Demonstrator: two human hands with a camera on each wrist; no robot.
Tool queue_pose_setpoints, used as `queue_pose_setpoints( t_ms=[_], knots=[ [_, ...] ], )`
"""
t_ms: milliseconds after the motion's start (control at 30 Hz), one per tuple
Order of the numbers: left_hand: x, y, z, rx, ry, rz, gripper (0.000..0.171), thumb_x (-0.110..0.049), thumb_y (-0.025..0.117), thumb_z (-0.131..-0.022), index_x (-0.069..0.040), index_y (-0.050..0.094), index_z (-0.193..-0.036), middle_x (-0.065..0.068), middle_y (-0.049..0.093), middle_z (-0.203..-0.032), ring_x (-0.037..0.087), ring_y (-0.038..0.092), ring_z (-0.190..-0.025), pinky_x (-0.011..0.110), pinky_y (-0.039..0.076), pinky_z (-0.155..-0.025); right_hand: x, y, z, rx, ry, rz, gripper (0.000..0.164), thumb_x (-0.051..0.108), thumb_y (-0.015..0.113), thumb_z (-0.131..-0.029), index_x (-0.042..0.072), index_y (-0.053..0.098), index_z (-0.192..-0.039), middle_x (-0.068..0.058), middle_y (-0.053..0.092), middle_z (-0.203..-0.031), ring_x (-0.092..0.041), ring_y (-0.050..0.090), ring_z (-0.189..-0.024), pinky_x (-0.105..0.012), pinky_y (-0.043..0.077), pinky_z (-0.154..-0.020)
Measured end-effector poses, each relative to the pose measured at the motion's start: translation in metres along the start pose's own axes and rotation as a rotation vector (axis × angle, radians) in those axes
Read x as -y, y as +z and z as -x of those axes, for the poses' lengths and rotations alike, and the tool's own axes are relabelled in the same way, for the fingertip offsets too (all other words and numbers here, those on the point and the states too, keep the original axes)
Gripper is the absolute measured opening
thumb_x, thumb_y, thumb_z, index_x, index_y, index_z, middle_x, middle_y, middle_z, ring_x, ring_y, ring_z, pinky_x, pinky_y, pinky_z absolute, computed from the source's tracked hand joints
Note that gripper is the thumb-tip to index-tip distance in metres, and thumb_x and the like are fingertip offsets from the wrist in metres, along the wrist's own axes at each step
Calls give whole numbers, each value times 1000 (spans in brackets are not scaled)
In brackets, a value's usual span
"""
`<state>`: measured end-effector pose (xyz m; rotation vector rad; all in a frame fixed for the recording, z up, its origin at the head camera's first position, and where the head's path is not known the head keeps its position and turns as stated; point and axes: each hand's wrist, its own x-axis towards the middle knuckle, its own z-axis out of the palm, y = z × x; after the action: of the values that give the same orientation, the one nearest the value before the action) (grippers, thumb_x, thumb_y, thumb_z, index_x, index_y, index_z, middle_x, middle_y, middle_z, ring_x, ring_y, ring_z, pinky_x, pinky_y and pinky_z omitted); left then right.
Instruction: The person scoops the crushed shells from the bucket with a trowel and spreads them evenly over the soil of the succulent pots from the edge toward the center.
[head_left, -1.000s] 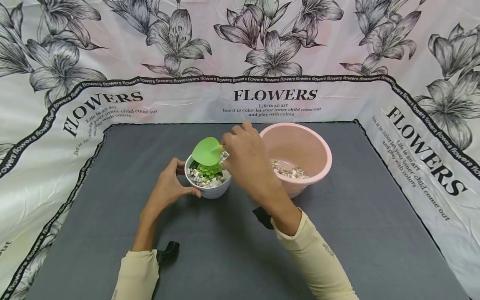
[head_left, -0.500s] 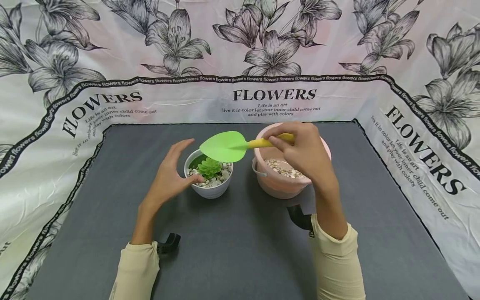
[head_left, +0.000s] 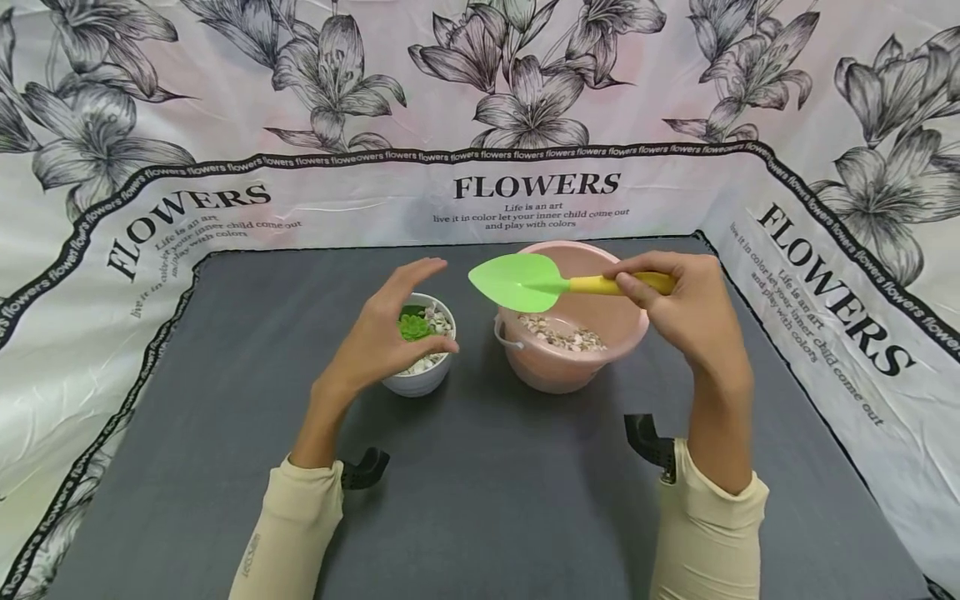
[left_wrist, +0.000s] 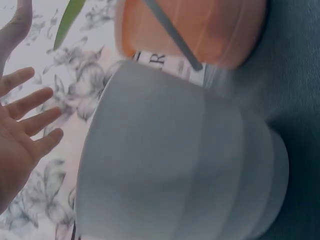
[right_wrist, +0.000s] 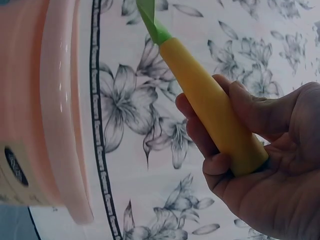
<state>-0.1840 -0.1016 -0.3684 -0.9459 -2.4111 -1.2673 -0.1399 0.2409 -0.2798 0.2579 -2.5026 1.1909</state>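
My right hand (head_left: 693, 304) grips the yellow handle of a toy trowel (head_left: 521, 283), its green blade pointing left above the pink bucket's rim. In the right wrist view, thumb and fingers wrap the trowel handle (right_wrist: 210, 105). My left hand (head_left: 390, 321) is raised over the small white pot, fingers and thumb spread wide with nothing between them. The white pot (head_left: 416, 383) holds a green succulent (head_left: 414, 327) among pale pebbles; the hand hides part of it. Close up, the left wrist view has the pot's side (left_wrist: 165, 160) and the straight fingers of the left hand (left_wrist: 25, 120) apart from it.
The pink bucket (head_left: 555, 375) stands right of the pot, with pebbles (head_left: 562, 335) on its bottom and a grey handle (head_left: 508, 335) hanging at its left side. Both stand on a dark grey tabletop (head_left: 495, 500). A flower-printed cloth (head_left: 360, 200) rises behind and at both sides.
My right hand has carried the trowel from over the pot rightward to above the bucket. My left hand has let go of the pot and moved up and right across it.
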Motion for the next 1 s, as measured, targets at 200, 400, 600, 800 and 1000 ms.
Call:
queue_pose_setpoints(
  t_ms=[200,400,600,800,1000],
  knots=[
    [-6,13,-15,54,49,0,98,-27,95,-76,-11,44,-158,10,47,-162,25,42,-153,46,39,-125,-8,-13,5,-10,45,-9,14,-1,72,-95,-4,81,-105,35,66,-84,-1,59,-79,-14,44,-60],
    [-11,23,-24,100,56,5,94,-31,92,-80,-13,43,-159,8,45,-163,23,41,-154,46,39,-125,-11,-18,7,-3,61,31,13,1,72,-97,-2,82,-105,36,64,-82,-5,54,-75,-17,42,-59],
    [-18,35,-35,136,31,-13,92,-39,90,-83,-13,43,-159,8,43,-164,24,40,-155,49,39,-125,-15,-26,9,-30,55,107,13,1,71,-97,-1,82,-104,5,79,-89,-5,54,-74,-17,40,-57],
    [-25,50,-42,140,-13,-26,89,-39,87,-86,-11,44,-158,12,42,-164,29,43,-153,52,41,-123,-14,-27,2,-24,98,292,17,3,67,-99,-2,81,-106,-26,77,-102,-22,55,-83,-22,40,-66],
    [-28,70,-45,168,-118,-54,94,-47,83,-88,-9,39,-162,17,33,-170,38,37,-157,57,38,-124,-19,-14,-10,55,99,370,17,-1,67,-95,-6,80,-106,-29,77,-106,-39,66,-92,-39,51,-70]
  ],
)
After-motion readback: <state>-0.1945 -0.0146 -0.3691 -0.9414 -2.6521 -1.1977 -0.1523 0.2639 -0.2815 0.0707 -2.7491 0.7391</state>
